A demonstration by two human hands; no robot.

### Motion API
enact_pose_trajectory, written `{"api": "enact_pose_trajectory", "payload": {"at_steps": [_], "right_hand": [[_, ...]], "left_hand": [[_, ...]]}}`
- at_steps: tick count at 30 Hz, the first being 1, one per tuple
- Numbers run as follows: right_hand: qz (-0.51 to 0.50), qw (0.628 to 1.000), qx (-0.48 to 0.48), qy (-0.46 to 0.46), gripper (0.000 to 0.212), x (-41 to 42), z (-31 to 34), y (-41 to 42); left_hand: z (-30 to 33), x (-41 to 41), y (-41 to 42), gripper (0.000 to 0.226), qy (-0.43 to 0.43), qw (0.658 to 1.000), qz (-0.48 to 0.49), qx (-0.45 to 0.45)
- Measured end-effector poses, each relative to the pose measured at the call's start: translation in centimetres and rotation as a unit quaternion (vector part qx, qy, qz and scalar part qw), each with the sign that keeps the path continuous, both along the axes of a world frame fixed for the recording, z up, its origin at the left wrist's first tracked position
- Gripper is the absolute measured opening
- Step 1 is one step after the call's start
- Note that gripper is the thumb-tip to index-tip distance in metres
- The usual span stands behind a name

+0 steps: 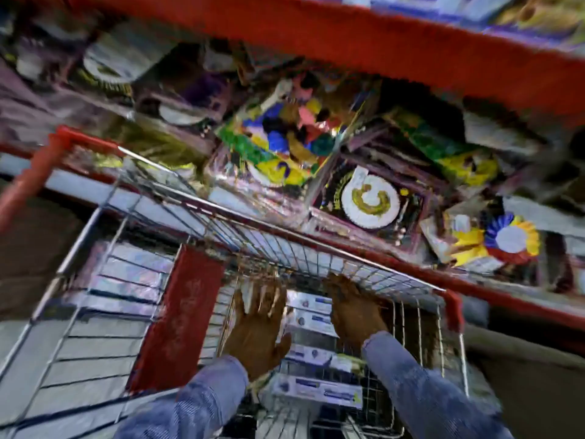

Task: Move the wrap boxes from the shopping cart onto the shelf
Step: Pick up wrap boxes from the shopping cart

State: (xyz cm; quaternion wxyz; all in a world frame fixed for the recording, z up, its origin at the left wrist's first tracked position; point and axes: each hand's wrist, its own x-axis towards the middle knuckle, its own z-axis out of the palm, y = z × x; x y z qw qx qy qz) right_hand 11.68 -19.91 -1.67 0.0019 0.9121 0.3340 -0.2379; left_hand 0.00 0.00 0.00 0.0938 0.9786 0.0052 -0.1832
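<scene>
Both hands reach down into the wire shopping cart [285, 236], which stands close against the red-edged shelf [364, 33]. The frame is heavily blurred, so fine detail is hard to read.

The left hand [258, 324] is spread flat, its fingers [266, 296] fanned wide and pointing toward the far wall of the cart, hovering over or perhaps resting on the stack below — the blur does not let me say which. It grips nothing that I can see. The right hand [354, 308] lies just beside it, fingers curled downward toward the far end of the stack; whether they close on a box I cannot tell. Both arms wear blue denim sleeves [421, 391].

The wrap boxes [313, 315] sit in the cart's basket, long white cartons with blue print, laid side by side in a row running from the far wall back toward the person. The nearest carton [319, 391] lies between the two sleeves. To the left of the hands a red panel [180, 318] — the cart's fold-down seat flap, apparently — stands tilted against the wire.

Beyond the cart, the shelf's lower tier holds bright packets of party goods [370, 201], coloured paper plates and rosettes among them.
</scene>
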Motion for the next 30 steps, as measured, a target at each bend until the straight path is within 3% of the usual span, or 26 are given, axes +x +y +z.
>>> {"api": "enact_pose_trajectory", "payload": {"at_steps": [2,6,10,14,21,26,30], "right_hand": [[-0.031,0.997,-0.033,0.054,0.065,0.9,-2.9,0.5],[-0.037,0.987,-0.066,0.139,0.067,3.5,-8.6,0.3],[0.047,0.982,-0.095,0.153,0.071,5.5,-11.7,-0.1],[0.039,0.976,-0.070,0.202,0.070,6.3,-13.2,-0.6],[0.070,0.990,-0.045,0.115,0.064,6.6,-13.4,-0.6],[0.053,0.996,-0.047,0.046,0.057,5.9,-11.4,-0.3],[0.048,0.999,-0.019,0.010,0.050,5.1,-6.7,-0.3]], "left_hand": [[-2.9,0.2,-0.4,0.080,-0.010,0.999,-0.028,0.013],[-8.6,0.9,-1.1,0.079,0.049,0.997,-0.050,-0.026],[-10.6,2.4,-1.8,0.071,0.065,0.995,-0.073,-0.023],[-12.1,3.2,-2.2,0.064,0.070,0.993,-0.090,-0.030],[-14.7,4.1,-3.8,0.056,0.025,0.987,-0.126,-0.095],[-16.8,4.8,-4.9,0.059,0.002,0.990,-0.141,-0.027],[-14.7,5.1,-4.5,0.054,0.010,0.992,-0.124,-0.032]]}}
